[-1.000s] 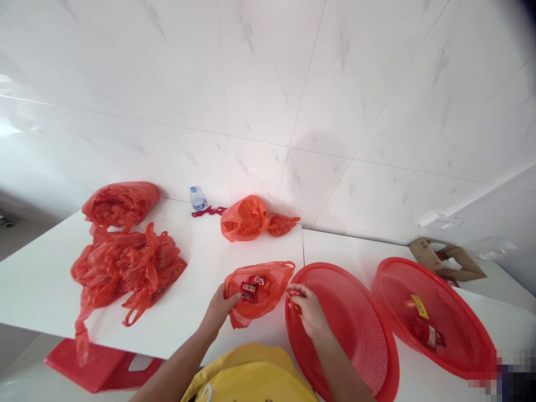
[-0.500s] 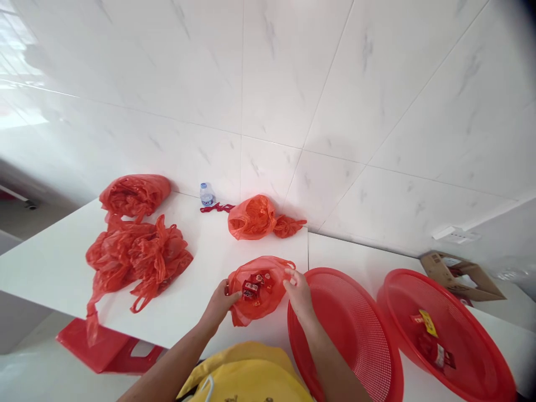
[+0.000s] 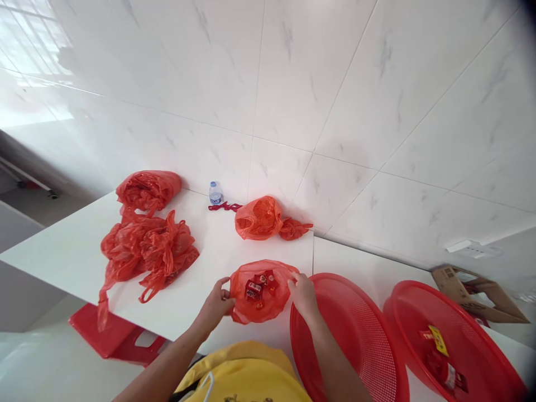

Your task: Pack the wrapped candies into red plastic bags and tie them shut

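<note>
white table (image 3: 218, 245) beneath an open red bag (image 3: 280, 300)

reaching forward and inward, the left hand (image 3: 216, 303) pinches the bag's left rim; the right hand (image 3: 304, 293), angled in opposite, pinches the right rim. red packets (image 3: 254, 288) lie inside.

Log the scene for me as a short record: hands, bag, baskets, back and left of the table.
left hand: holds open bag by its left edge
right hand: at its right edge
bag contents: red packets
left basket: under right forearm
right basket: holds packets, one yellow
back: upright bottle
left: crumpled bags
</note>
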